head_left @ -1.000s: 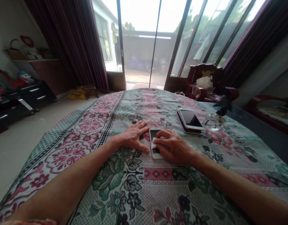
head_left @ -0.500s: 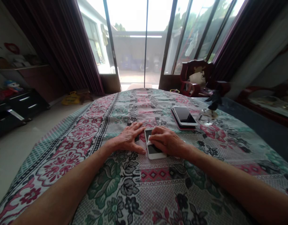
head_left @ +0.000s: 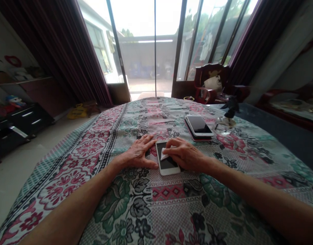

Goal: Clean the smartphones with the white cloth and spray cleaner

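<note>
A white smartphone (head_left: 169, 171) lies screen up on the floral tablecloth (head_left: 169, 211). Flat on the cloth, with fingers spread, my left hand (head_left: 139, 152) rests along the phone's left edge. My right hand (head_left: 185, 154) is over the phone's right side, pinching a small folded white wipe (head_left: 163, 153) against the dark screen. That hand hides the upper right part of the phone. Behind it, to the right, another white phone (head_left: 199, 125) lies on a darker device with a reddish edge (head_left: 191, 135).
Right of the stacked devices stands a clear glass bowl (head_left: 224, 126) with a dark bird-like figure (head_left: 231, 107). A carved wooden chair (head_left: 212, 80) is beyond the table, near glass doors (head_left: 143, 64). A black drawer cabinet (head_left: 26, 117) stands at the left.
My right hand and the wipe have shifted slightly on the screen, with the fingers a little more raised. The left hand keeps its place by the phone. The whole view has shifted slightly.
</note>
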`<state>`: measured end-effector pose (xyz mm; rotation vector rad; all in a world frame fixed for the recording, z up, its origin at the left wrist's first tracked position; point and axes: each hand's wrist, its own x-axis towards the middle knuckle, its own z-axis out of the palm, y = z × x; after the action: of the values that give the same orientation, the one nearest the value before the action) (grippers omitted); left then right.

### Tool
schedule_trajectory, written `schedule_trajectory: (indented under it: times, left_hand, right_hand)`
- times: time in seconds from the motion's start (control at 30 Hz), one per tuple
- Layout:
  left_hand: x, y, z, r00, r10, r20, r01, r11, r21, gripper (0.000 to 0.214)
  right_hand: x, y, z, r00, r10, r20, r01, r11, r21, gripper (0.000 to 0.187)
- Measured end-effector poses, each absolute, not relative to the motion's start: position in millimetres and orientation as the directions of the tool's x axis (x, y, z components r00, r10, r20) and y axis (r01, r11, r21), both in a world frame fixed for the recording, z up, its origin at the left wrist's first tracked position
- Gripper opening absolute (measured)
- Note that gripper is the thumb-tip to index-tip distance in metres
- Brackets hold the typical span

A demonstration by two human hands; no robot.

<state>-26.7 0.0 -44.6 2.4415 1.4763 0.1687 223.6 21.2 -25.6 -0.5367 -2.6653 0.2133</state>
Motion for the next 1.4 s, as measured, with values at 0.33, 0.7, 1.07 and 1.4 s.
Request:
schedule_trajectory:
  times: [0.33,0.7,1.07,1.4]
  left_hand:
    - [-26,-1,-43,0.476,0.878,-0.043,0.847,-0.445,0.291,0.103]
    - [-26,-1,-44,0.465,0.884,-0.056,0.852,-0.429,0.299,0.106]
    - [-27,-1,-43,0.468,0.882,-0.055,0.85,-0.432,0.301,0.107]
    - [-27,0,-45,0.472,0.88,-0.055,0.849,-0.437,0.296,0.111]
  right_hand:
    - [217,34,-48,-0.558,0.571,0.602,0.382,0.821,-0.425,0.012]
    - [218,33,-40,-0.656,0.519,0.549,0.366,0.854,-0.37,0.011]
    - [206,37,-46,-0.704,0.455,0.546,0.322,0.889,-0.326,0.027]
    - [201,12,-36,-0.773,0.41,0.484,0.248,0.898,-0.363,0.028]
